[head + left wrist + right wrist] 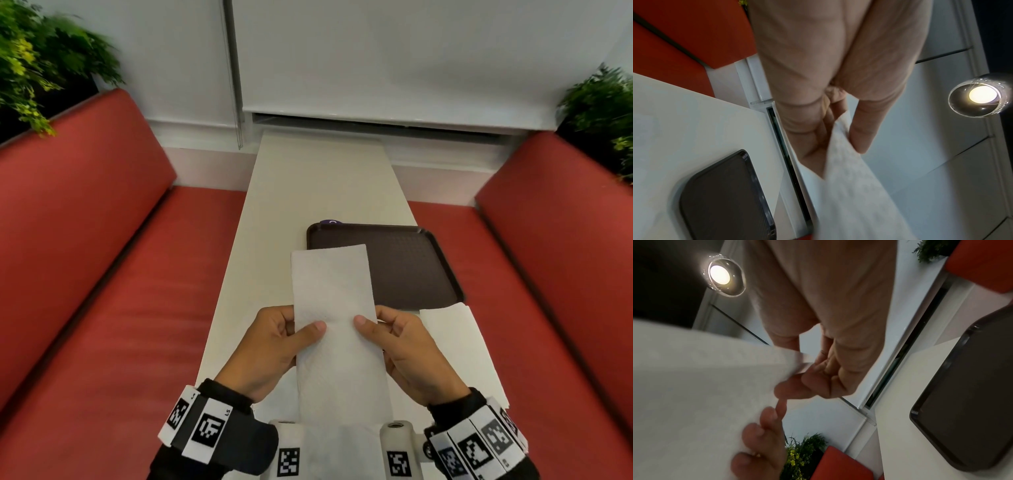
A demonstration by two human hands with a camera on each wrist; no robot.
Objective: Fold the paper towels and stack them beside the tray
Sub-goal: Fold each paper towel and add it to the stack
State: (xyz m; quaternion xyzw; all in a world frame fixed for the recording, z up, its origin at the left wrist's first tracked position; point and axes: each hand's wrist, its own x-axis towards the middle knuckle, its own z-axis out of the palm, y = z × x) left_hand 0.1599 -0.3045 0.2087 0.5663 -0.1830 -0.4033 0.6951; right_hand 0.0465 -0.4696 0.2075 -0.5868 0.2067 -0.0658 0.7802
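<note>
I hold a long white paper towel (337, 318) lifted over the near end of the table, its far end reaching over the tray's near left corner. My left hand (284, 339) pinches its left edge, thumb on top and fingers under. My right hand (394, 337) pinches the right edge the same way. The left wrist view shows the paper towel (851, 191) caught between thumb and fingers. In the right wrist view the paper towel (701, 386) spreads leftward from my fingers. The dark brown tray (407, 263) lies empty on the table. Another white paper towel (448, 329) lies flat just in front of the tray.
The narrow white table (308, 192) runs away from me to the wall. Red bench seats (113, 291) flank it on both sides. Green plants (37, 68) stand behind the backrests. A small purple object (330, 222) peeks out behind the tray.
</note>
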